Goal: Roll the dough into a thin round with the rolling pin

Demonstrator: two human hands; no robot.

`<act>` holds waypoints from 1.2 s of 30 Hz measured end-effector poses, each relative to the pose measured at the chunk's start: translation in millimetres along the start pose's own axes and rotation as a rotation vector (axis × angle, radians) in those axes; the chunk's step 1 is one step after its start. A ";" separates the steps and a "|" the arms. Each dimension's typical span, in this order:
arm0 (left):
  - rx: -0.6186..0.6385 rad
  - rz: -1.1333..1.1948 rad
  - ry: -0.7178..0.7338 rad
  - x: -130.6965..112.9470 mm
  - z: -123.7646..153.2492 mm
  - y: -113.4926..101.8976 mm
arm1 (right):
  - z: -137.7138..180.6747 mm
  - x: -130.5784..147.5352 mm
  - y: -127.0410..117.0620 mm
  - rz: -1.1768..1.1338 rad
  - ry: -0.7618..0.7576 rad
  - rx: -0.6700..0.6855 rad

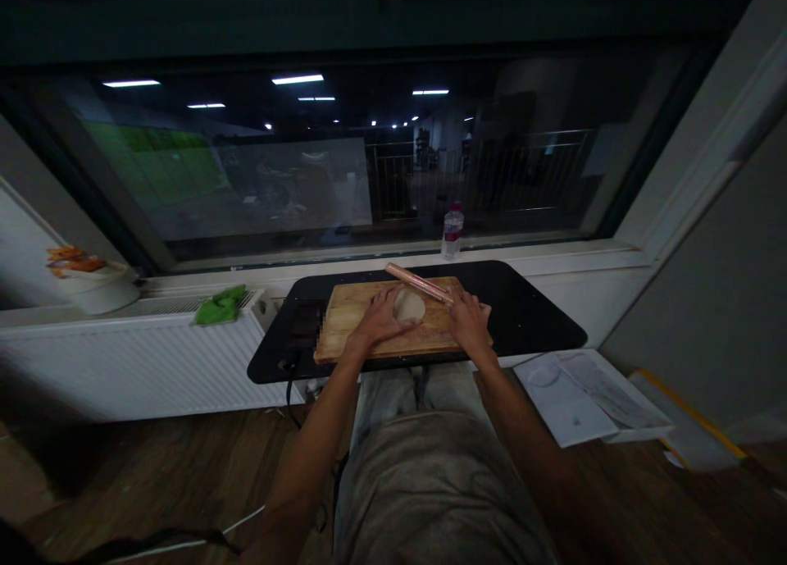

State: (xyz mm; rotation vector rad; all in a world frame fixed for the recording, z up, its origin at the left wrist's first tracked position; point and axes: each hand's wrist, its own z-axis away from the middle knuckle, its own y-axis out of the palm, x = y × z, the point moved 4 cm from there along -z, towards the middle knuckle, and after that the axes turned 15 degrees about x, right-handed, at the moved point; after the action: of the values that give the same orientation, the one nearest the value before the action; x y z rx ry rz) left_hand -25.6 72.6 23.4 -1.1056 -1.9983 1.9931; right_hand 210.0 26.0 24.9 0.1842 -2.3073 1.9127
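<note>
A pale, round piece of dough [410,304] lies flat on a wooden cutting board [344,319]. My left hand [381,315] grips its left edge, thumb along the near side and fingers on the far side. Slanting across the back of the board is a slim, shiny, pinkish rolling pin [418,281]. My right hand [468,321] is closed around its right end; the fingers are partly hidden. The board sits on a black tabletop [534,311].
A water bottle [452,232] stands on the windowsill behind the table. To the left, a green cloth [220,305] and a white pot [98,286] rest on a radiator [202,368]. A dark blurred object [306,325] lies left of the board. A flat white box [590,393] is at lower right.
</note>
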 end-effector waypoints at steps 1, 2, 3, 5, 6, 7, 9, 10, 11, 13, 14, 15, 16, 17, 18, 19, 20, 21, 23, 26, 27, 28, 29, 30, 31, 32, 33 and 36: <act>0.001 -0.025 -0.036 0.0 -1.2 1.0 | 0.1 0.5 -0.3 0.002 0.005 0.009; -0.001 -0.047 -0.076 0.2 -2.4 1.8 | 0.3 1.0 -0.5 0.006 0.006 0.012; -0.004 -0.065 -0.114 0.6 -3.3 2.4 | 0.3 1.4 -0.4 0.012 0.003 0.012; -0.013 -0.087 -0.175 1.4 -4.1 2.8 | 0.0 1.6 0.6 0.020 -0.006 0.004; -0.015 -0.092 -0.199 1.9 -4.0 2.6 | -0.4 1.3 1.5 0.019 -0.009 0.001; -0.014 -0.092 -0.218 2.5 -3.6 2.0 | -1.0 0.8 2.6 0.015 -0.009 -0.001; -0.009 -0.073 -0.230 3.7 -2.0 0.4 | -2.2 -0.6 4.8 0.003 -0.009 -0.005; -0.005 -0.056 -0.219 4.2 -1.0 -0.6 | -2.6 -1.1 5.6 -0.001 -0.010 -0.009; -0.002 -0.036 -0.194 4.5 -0.1 -1.5 | -2.8 -1.4 6.2 -0.001 -0.013 -0.015; 0.011 0.010 -0.121 4.5 1.2 -2.4 | -2.5 -1.7 6.3 0.008 -0.020 -0.029; 0.018 0.031 -0.086 4.2 1.6 -2.3 | -2.1 -1.7 6.1 0.015 -0.022 -0.034; 0.022 0.043 -0.060 3.8 1.7 -1.9 | -1.6 -1.6 5.7 0.022 -0.024 -0.037; 0.022 0.040 -0.044 3.0 1.4 -1.3 | -1.1 -1.5 5.2 0.026 -0.028 -0.038; 0.016 0.021 -0.042 2.0 1.0 -0.6 | -0.6 -1.3 4.7 0.026 -0.032 -0.039; 0.004 -0.011 -0.053 0.9 0.4 0.0 | -0.2 -1.1 4.1 0.025 -0.037 -0.040; -0.008 -0.050 -0.075 -0.1 -0.4 0.6 | 0.2 -0.9 3.5 0.024 -0.041 -0.041; -0.020 -0.088 -0.104 -0.8 -1.1 1.2 | 0.4 -0.8 3.0 0.023 -0.043 -0.042; -0.026 -0.119 -0.135 -1.2 -1.8 1.8 | 0.6 -0.6 2.4 0.023 -0.044 -0.043; -0.026 -0.159 -0.189 -0.8 -3.0 2.8 | 0.8 -0.3 1.5 0.021 -0.043 -0.042; -0.016 -0.186 -0.209 0.7 -4.0 3.2 | 1.1 0.2 0.3 0.017 -0.039 -0.032; -0.013 -0.188 -0.203 1.0 -4.1 3.1 | 1.3 0.5 -0.1 0.019 -0.035 -0.025; -0.013 -0.189 -0.195 1.2 -4.0 2.9 | 1.6 0.8 -0.6 0.023 -0.031 -0.017; -0.013 -0.188 -0.187 1.2 -3.8 2.7 | 2.0 1.2 -1.2 0.025 -0.027 -0.011; -0.014 -0.187 -0.182 1.2 -3.5 2.3 | 2.4 1.7 -2.0 0.026 -0.025 -0.006; -0.015 -0.185 -0.177 1.1 -3.2 2.0 | 2.9 2.2 -3.0 0.024 -0.024 -0.002; -0.016 -0.182 -0.173 1.2 -3.0 1.6 | 3.3 2.8 -3.9 0.021 -0.024 0.000; -0.015 -0.180 -0.171 1.3 -2.7 1.3 | 3.5 3.3 -4.9 0.016 -0.024 0.001; -0.001 -0.168 -0.156 2.3 -2.2 0.4 | 3.1 3.7 -6.2 0.007 -0.014 0.010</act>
State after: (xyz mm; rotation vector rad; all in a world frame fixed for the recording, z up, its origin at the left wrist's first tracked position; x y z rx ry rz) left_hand -25.9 75.6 22.4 -0.7740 -2.0878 2.0476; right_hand 207.5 21.8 31.0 0.1913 -2.3108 1.9322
